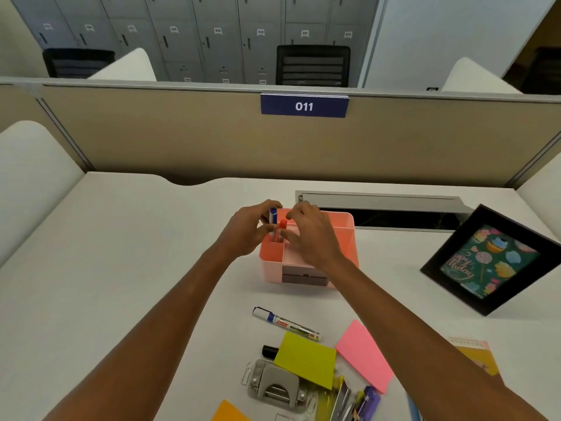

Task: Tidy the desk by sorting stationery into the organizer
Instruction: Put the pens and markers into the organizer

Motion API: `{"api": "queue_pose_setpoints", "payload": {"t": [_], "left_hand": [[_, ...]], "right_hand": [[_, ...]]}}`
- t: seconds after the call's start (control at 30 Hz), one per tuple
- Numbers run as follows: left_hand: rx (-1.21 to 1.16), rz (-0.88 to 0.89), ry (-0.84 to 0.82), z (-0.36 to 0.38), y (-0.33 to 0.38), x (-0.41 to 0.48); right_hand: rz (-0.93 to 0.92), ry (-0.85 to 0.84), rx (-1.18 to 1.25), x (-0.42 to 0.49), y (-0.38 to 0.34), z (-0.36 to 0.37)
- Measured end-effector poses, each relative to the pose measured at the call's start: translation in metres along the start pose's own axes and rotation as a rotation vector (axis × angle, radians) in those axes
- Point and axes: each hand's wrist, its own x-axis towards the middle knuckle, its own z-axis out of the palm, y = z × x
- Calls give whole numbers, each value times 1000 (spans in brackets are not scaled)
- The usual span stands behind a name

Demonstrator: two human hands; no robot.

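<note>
From the head view, the pink organizer [344,238] stands mid-desk, just before the cable tray. The left hand [247,230] pinches a blue-capped marker [273,214], held upright over the organizer's front-left compartment. Beside it a red-capped marker [283,224] stands in that same compartment. The right hand [311,235] hovers over the organizer with fingers curled close to the red cap; whether it actually grips it I cannot tell. On the desk [121,268] nearer the person lie a whiteboard marker [285,323], a yellow-green sticky pad [306,360], a pink sticky pad [364,354] and a grey hole punch [276,384]. A picture frame [491,259] leans at right.
</note>
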Motion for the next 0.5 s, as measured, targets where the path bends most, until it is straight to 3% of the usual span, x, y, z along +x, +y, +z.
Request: {"api": "queue_pose_setpoints", "payload": {"t": [0.07, 0.13, 0.2, 0.3, 0.4, 0.5], "left_hand": [[39, 22, -7, 7, -5, -5], [64, 36, 12, 11, -7, -8], [81, 31, 34, 14, -7, -7], [125, 33, 53, 17, -6, -6], [138, 26, 46, 17, -8, -9], [155, 5, 39, 17, -10, -10]], "right_hand": [[-115, 213, -64, -19, -12, -4], [-315, 246, -66, -42, -28, -6], [-386, -46, 2, -59, -42, -4], [-243, -451, -70, -69, -49, 15], [-196, -596, -168, -79, -53, 32], [-203, -632, -172, -88, -55, 45]]}}
